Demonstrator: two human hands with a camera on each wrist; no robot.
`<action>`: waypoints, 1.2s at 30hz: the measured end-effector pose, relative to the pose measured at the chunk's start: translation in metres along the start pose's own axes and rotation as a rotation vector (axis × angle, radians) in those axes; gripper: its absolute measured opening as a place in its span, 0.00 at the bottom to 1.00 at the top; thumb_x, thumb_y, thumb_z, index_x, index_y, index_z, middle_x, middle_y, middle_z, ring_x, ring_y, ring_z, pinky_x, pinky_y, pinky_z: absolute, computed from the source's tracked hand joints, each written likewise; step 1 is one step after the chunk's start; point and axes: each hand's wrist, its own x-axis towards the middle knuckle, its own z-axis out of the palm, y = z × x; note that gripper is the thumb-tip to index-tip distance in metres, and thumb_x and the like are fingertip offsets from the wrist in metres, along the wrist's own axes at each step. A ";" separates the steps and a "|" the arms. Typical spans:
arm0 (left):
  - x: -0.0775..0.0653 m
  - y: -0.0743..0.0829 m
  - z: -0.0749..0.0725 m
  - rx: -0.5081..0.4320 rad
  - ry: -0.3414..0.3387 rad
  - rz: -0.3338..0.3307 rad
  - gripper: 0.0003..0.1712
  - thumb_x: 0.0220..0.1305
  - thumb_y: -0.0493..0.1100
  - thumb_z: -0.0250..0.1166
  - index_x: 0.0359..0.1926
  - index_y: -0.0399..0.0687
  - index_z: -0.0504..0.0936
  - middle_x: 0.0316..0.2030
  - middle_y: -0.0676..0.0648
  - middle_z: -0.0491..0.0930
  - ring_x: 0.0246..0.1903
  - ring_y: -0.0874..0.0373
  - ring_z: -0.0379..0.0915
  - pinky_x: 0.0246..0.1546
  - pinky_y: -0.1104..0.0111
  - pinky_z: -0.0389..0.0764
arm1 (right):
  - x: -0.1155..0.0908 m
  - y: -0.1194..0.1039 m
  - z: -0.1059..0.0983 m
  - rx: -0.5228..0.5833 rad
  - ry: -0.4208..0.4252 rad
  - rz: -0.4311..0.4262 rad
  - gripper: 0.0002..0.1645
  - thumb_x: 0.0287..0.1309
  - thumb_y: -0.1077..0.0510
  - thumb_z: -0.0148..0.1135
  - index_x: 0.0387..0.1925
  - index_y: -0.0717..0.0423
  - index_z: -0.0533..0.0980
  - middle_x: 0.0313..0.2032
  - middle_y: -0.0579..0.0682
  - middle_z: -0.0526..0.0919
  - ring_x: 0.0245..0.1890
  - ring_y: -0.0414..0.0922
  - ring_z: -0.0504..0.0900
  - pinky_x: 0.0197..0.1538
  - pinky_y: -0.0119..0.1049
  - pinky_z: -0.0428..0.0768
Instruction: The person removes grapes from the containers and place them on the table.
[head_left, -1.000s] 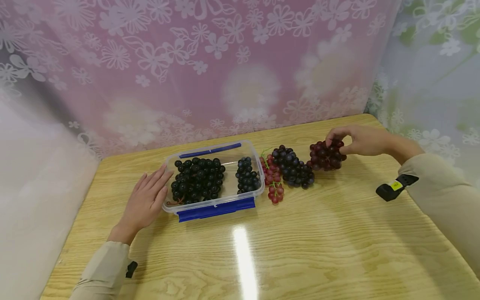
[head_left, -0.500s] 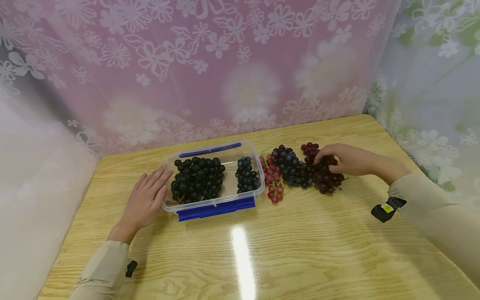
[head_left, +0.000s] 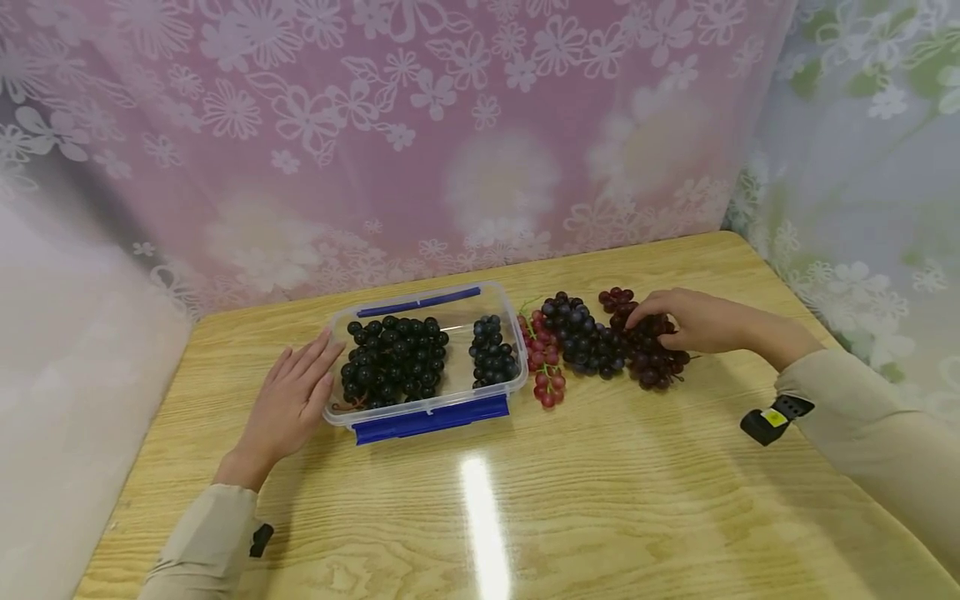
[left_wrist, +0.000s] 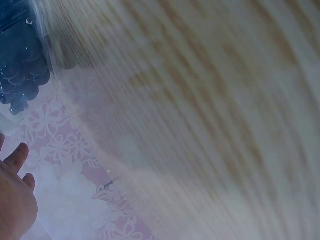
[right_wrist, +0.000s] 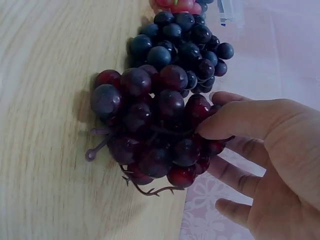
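Observation:
My right hand (head_left: 697, 321) pinches a bunch of dark red grapes (head_left: 656, 354) lying at the right of the row. In the right wrist view the thumb presses on the near grapes (right_wrist: 155, 117), with the other fingers partly hidden behind them. My left hand (head_left: 288, 408) lies with straight fingers against the left end of a clear plastic box (head_left: 431, 419) with blue latches. Inside the box are a large bunch of black grapes (head_left: 393, 358) at the left and a smaller blue-black bunch (head_left: 492, 354) at the right.
Between the box and the red bunch lie a pink-red bunch of grapes (head_left: 547, 371) and a dark blue bunch (head_left: 588, 337). They sit close together on the wooden table (head_left: 600, 483). A pink flowered curtain (head_left: 420, 167) hangs behind the table's back edge.
The right hand has moved left and toward the front, and the dark red bunch has turned and settled beside the dark blue one. The left hand has stayed at the box.

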 end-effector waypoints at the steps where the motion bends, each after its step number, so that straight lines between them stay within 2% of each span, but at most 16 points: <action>1: 0.000 0.000 0.000 0.000 -0.001 -0.002 0.29 0.72 0.41 0.51 0.72 0.49 0.60 0.73 0.46 0.51 0.67 0.43 0.53 0.69 0.52 0.41 | 0.000 0.000 0.000 0.000 -0.004 0.002 0.24 0.58 0.70 0.59 0.55 0.52 0.77 0.58 0.58 0.73 0.57 0.61 0.70 0.51 0.57 0.73; 6: 0.000 0.000 0.000 0.006 -0.010 -0.003 0.29 0.73 0.43 0.50 0.73 0.50 0.60 0.73 0.47 0.50 0.68 0.43 0.52 0.69 0.52 0.41 | 0.000 -0.002 -0.004 -0.004 -0.025 0.003 0.23 0.56 0.68 0.61 0.55 0.53 0.77 0.58 0.58 0.73 0.58 0.61 0.70 0.52 0.58 0.72; 9: 0.001 0.000 0.000 0.008 -0.014 -0.004 0.29 0.74 0.44 0.49 0.73 0.51 0.59 0.73 0.48 0.50 0.68 0.44 0.52 0.69 0.52 0.41 | -0.001 -0.005 -0.007 -0.020 -0.015 0.001 0.23 0.55 0.64 0.65 0.55 0.53 0.77 0.56 0.56 0.75 0.56 0.59 0.72 0.57 0.64 0.65; 13: 0.001 0.000 0.001 0.004 -0.012 -0.005 0.30 0.73 0.42 0.50 0.73 0.52 0.58 0.73 0.47 0.50 0.68 0.44 0.51 0.69 0.53 0.40 | 0.000 -0.007 -0.012 -0.017 0.029 -0.008 0.21 0.58 0.60 0.65 0.55 0.55 0.77 0.53 0.53 0.77 0.53 0.57 0.75 0.57 0.62 0.65; 15: 0.000 0.000 0.001 0.003 -0.009 -0.007 0.30 0.73 0.42 0.51 0.73 0.52 0.58 0.73 0.47 0.50 0.68 0.44 0.52 0.70 0.53 0.40 | 0.003 -0.009 -0.014 -0.007 0.053 -0.010 0.19 0.61 0.58 0.63 0.54 0.55 0.77 0.53 0.53 0.76 0.52 0.56 0.75 0.53 0.58 0.71; 20: -0.001 0.000 0.000 0.009 -0.004 -0.009 0.29 0.72 0.41 0.52 0.72 0.49 0.60 0.73 0.47 0.51 0.68 0.44 0.52 0.70 0.53 0.40 | 0.013 -0.018 -0.016 -0.006 0.142 -0.004 0.14 0.63 0.60 0.60 0.50 0.52 0.78 0.51 0.51 0.76 0.51 0.53 0.75 0.49 0.53 0.74; 25: -0.001 -0.001 0.000 0.009 -0.009 -0.007 0.30 0.72 0.42 0.51 0.73 0.50 0.60 0.73 0.48 0.50 0.68 0.45 0.51 0.70 0.53 0.40 | 0.027 -0.032 -0.017 -0.055 0.225 -0.086 0.12 0.62 0.61 0.61 0.47 0.49 0.79 0.49 0.48 0.77 0.49 0.50 0.76 0.49 0.51 0.75; 28: -0.001 -0.001 0.000 0.004 -0.010 -0.009 0.29 0.73 0.42 0.51 0.73 0.51 0.59 0.73 0.48 0.50 0.68 0.45 0.51 0.69 0.53 0.40 | 0.035 -0.041 -0.017 -0.099 0.250 -0.119 0.13 0.63 0.59 0.60 0.48 0.49 0.78 0.49 0.47 0.77 0.43 0.47 0.77 0.45 0.48 0.76; 32: -0.001 -0.002 0.000 0.001 -0.006 -0.007 0.29 0.73 0.42 0.50 0.73 0.51 0.59 0.73 0.47 0.50 0.68 0.45 0.51 0.69 0.53 0.41 | 0.046 -0.053 -0.016 -0.133 0.264 -0.121 0.14 0.63 0.57 0.59 0.51 0.48 0.78 0.52 0.48 0.76 0.37 0.44 0.75 0.41 0.45 0.74; 36: 0.000 -0.001 0.000 0.004 -0.005 0.002 0.29 0.73 0.42 0.51 0.73 0.51 0.60 0.73 0.47 0.50 0.68 0.45 0.52 0.69 0.53 0.41 | 0.058 -0.066 -0.015 -0.144 0.257 -0.118 0.16 0.63 0.54 0.60 0.52 0.46 0.77 0.55 0.49 0.75 0.38 0.45 0.75 0.44 0.48 0.74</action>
